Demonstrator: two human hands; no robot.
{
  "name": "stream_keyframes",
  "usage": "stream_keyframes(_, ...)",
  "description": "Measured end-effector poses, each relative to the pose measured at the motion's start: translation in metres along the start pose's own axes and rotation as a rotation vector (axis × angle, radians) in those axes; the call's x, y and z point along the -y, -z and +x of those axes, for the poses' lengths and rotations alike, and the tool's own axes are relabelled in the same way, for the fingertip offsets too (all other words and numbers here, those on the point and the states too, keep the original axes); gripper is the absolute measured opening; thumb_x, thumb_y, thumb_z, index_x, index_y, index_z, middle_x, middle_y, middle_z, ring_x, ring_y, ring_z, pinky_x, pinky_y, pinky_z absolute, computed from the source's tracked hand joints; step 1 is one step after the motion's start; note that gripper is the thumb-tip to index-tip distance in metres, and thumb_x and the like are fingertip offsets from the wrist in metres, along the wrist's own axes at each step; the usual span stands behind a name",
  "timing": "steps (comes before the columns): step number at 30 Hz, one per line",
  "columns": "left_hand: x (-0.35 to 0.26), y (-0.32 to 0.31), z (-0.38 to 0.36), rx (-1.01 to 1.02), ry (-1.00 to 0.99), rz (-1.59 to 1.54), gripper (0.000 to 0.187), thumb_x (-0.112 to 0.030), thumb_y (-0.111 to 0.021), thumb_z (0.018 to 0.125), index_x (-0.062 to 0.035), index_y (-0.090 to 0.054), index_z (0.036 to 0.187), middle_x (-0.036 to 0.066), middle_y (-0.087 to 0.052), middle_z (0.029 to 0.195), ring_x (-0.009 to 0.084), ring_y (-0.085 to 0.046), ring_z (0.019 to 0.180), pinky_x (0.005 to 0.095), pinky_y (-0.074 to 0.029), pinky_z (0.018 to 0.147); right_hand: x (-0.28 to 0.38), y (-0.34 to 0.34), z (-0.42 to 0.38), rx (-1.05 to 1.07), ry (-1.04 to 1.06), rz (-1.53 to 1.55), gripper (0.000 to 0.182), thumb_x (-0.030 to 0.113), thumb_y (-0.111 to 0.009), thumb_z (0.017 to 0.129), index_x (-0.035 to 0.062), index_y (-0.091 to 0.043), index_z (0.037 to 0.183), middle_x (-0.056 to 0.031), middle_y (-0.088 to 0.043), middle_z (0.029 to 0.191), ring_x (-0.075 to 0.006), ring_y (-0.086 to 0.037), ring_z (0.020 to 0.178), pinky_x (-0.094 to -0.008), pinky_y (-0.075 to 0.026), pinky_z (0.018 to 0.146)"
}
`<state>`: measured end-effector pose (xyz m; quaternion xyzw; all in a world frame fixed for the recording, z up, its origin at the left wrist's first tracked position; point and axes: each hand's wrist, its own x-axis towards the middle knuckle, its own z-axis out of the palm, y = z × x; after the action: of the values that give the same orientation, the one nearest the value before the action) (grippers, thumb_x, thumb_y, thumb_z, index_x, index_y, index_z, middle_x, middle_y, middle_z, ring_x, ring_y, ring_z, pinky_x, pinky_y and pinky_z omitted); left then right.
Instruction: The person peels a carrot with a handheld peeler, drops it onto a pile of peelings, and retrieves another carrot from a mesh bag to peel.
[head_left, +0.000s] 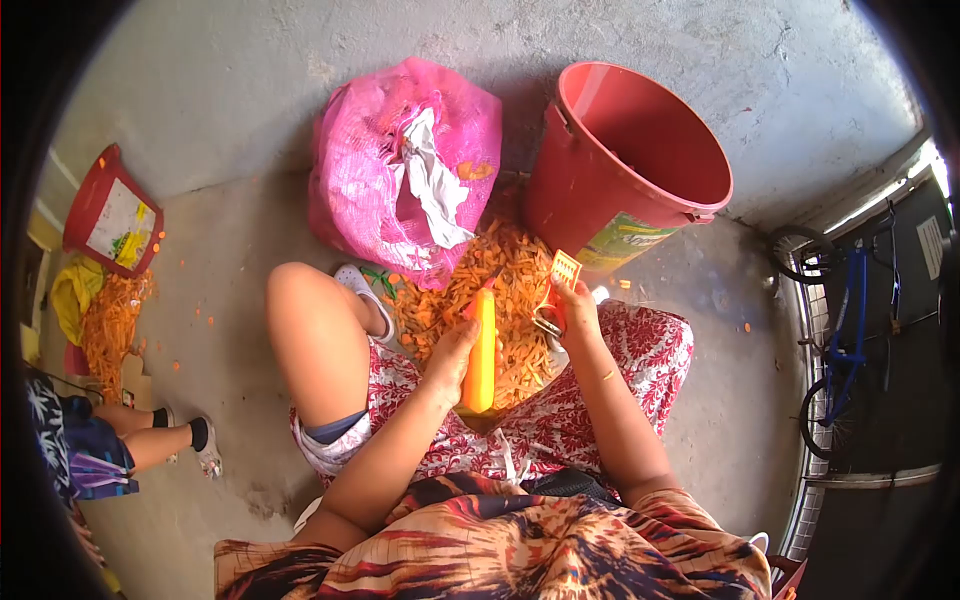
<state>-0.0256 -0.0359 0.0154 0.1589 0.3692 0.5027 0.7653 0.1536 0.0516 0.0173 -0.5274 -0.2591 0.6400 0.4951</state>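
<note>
My left hand [456, 360] is closed around a long, smooth, bright yellow-orange carrot [483, 365], held upright in view over my lap. To its right, my right hand [575, 312] grips an orange peeler [565, 268]; its slotted end points away from me and a metal part shows below the fingers. The peeler and carrot are apart. Beneath both hands lies a heap of orange peelings [515, 262] on the floor between my legs.
A pink mesh sack [360, 150] with a white scrap on it stands beyond the heap, beside a tall red bucket [615, 170]. At left are a tipped red bucket [112, 210], more peelings [115, 320] and another person's legs [160, 440]. A blue bicycle [850, 330] is at right.
</note>
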Motion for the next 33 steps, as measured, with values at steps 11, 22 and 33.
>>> stream_keyframes(11, 0.004, -0.012, -0.014, 0.209, -0.085, 0.284, 0.044, -0.043, -0.049, 0.080, -0.0008, -0.048, 0.090, 0.007, -0.053, 0.071, 0.0149, -0.054, 0.060, 0.0265, -0.045, 0.053, 0.022, -0.062, -0.049, 0.118, 0.364, 0.012, 0.012, 0.009, -0.052, 0.080, 0.0036, -0.048, 0.091, -0.0035, -0.055, 0.075, -0.0088, -0.053, 0.058, -0.0203, -0.046, 0.049)
stream_keyframes(22, 0.009, -0.011, -0.018, 0.384, -0.037, 0.193, 0.050, -0.049, -0.046, 0.079, -0.0011, -0.047, 0.092, 0.006, -0.051, 0.070, 0.0131, -0.052, 0.056, 0.0247, -0.044, 0.050, 0.056, -0.048, -0.045, 0.075, 0.342, -0.039, 0.009, 0.004, -0.052, 0.079, 0.0026, -0.049, 0.088, -0.0027, -0.054, 0.072, -0.0079, -0.051, 0.054, -0.0198, -0.044, 0.046)
stream_keyframes(33, -0.004, -0.023, -0.037, 0.629, 0.344, -0.345, 0.054, -0.058, -0.039, 0.076, -0.0041, -0.046, 0.080, 0.003, -0.043, 0.055, 0.0113, -0.044, 0.042, 0.0240, -0.039, 0.041, 0.056, -0.068, -0.052, 0.104, 0.214, 0.110, 0.009, 0.012, -0.050, 0.082, 0.0049, -0.049, 0.087, 0.0007, -0.052, 0.068, -0.0042, -0.048, 0.054, -0.0169, -0.041, 0.044)
